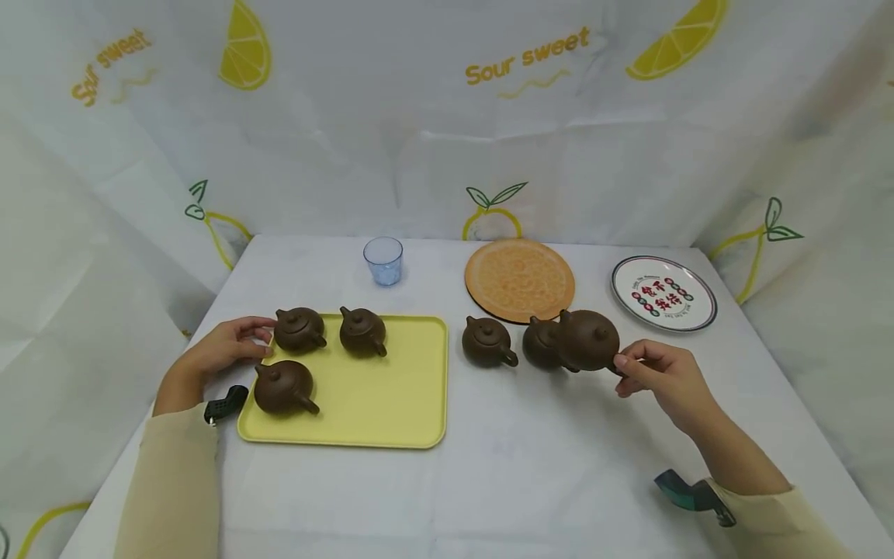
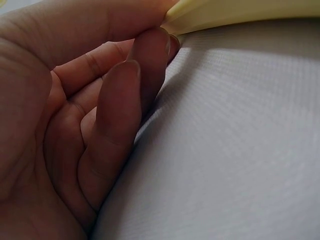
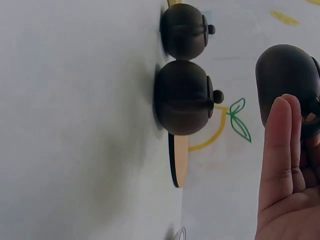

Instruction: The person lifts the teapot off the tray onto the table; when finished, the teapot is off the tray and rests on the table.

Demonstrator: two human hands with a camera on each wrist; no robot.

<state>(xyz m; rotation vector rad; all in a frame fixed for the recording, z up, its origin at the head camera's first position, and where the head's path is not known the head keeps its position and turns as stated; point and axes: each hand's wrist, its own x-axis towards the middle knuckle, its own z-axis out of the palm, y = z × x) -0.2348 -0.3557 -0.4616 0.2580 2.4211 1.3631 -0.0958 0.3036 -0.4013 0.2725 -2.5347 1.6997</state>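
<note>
My right hand [image 1: 660, 378] pinches the handle of a dark brown teapot [image 1: 589, 340], held up off the table. In the right wrist view this teapot [image 3: 287, 75] hangs apart from two others. In the head view it overlaps a standing teapot [image 1: 538, 344], with another teapot [image 1: 485, 339] to its left. At the far left, my left hand [image 1: 225, 348] grips the left rim of a yellow tray [image 1: 380, 396]. The left wrist view has the thumb and fingertips at the tray's edge [image 2: 220, 14]. Three brown teapots sit on the tray, one [image 1: 296, 330] close beside the left fingers.
Toward the back stand a clear blue glass [image 1: 384, 262], a round pizza-patterned board [image 1: 519, 276] and a white plate [image 1: 663, 293] with red lettering. A white cloth [image 1: 517, 481] covers the table, and a printed curtain [image 1: 391, 155] hangs behind.
</note>
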